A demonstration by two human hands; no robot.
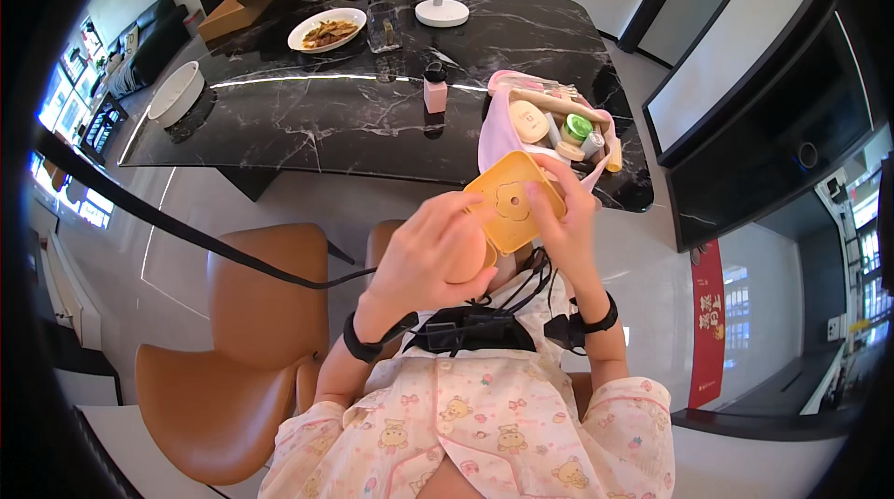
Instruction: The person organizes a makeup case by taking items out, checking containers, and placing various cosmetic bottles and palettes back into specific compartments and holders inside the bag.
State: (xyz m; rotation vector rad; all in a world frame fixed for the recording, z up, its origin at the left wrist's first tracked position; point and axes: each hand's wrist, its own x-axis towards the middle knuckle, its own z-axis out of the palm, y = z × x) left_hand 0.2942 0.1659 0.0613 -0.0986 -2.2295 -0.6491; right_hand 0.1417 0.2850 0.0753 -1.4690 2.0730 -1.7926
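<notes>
In front of my lap, my right hand (569, 213) grips a yellow square plastic case (513, 220), thumb on its inner face. That face bears a raised flower-like outline with a small round hole in the middle. My left hand (426, 247) holds a smooth peach-coloured rounded piece (466, 254), perhaps a makeup sponge, against the case's lower left part. My fingers hide much of that part. Just beyond my right hand, an open pink pouch (494, 129) stands on the table, filled with a cream-coloured compact (529, 121), a green-lidded jar (577, 127) and other cosmetics.
The black marble-patterned table (279, 129) carries a pink bottle with a black cap (435, 90), a drinking glass (384, 28), a plate of food (327, 31), a white bowl (176, 94) and a white fan (441, 10). Brown chairs (269, 296) stand left. A black cable (209, 241) crosses the left side.
</notes>
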